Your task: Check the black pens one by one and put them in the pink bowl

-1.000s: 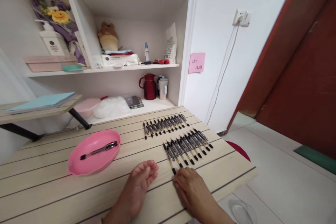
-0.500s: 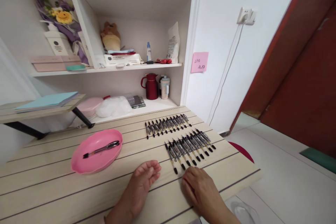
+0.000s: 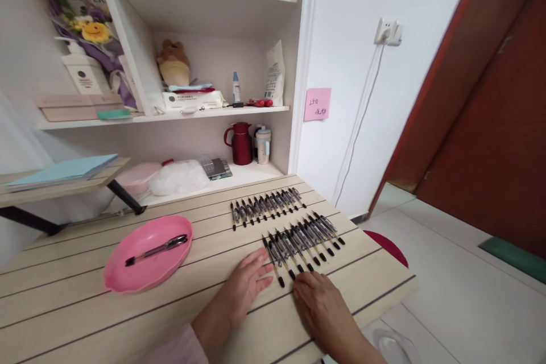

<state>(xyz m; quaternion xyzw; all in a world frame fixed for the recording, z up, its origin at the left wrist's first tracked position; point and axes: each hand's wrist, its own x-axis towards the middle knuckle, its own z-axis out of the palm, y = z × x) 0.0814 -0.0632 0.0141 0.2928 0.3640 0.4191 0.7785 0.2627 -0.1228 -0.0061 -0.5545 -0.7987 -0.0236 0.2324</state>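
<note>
Black-ended clear plastic pens, near row (image 3: 302,240): laid side by side on the pale wooden table with dark stripes (image 3: 123,321); row sits just ahead of both hands, slanting away to the right.
Left hand (image 3: 246,283): at the row's left end, fingers loosely spread, fingertips just beside the leftmost pen; contact cannot be told.
Right hand (image 3: 319,302): palm down, fingers curled, at the lower ends of the leftmost pens; fingertips hidden, so cannot tell whether they pinch a pen.
Far row of similar pens (image 3: 267,205): beyond the near row, well apart from both hands.
Pink oval plastic bowl (image 3: 143,280): left of the left hand, well apart.
Pen count: near row, about nine; far row, about eleven; overlaps make both approximate.
Bowl count: one, holding at least one dark pen (image 3: 156,251); a second alongside cannot be ruled out.
Shelf count: one dark-red handled jug (image 3: 242,145), one pale blue-lidded tumbler (image 3: 263,148).
</note>
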